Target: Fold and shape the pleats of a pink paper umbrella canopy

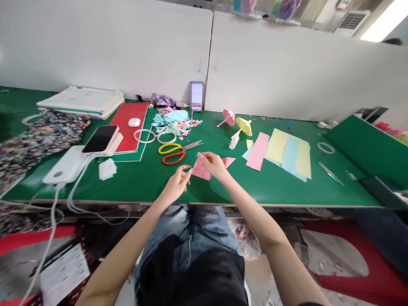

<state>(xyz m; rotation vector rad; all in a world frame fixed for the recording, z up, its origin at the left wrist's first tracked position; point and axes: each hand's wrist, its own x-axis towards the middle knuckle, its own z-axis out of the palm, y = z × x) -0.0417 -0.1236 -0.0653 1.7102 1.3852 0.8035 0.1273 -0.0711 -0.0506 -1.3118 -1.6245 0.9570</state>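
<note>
A small piece of pink paper (200, 170) with darker marks is between my two hands, just above the green table. My left hand (177, 182) pinches its left edge between thumb and finger. From above and the right, my right hand (214, 163) grips the upper edge, and its fingers partly cover the paper. Another pink paper piece with red marks (230, 161) lies right beside my right hand. Scissors with one yellow and one orange handle (178, 152) lie beyond my left hand, blades partly apart. A small white glue bottle (234, 141) stands farther back.
Paper scraps (174, 121) lie near the back wall beside an upright phone (196, 96). Pink (228, 117) and yellow (244, 126) paper flowers are right of it. Coloured sheets (288, 148) lie at right. A dark-screened phone (100, 139) and cables occupy the left.
</note>
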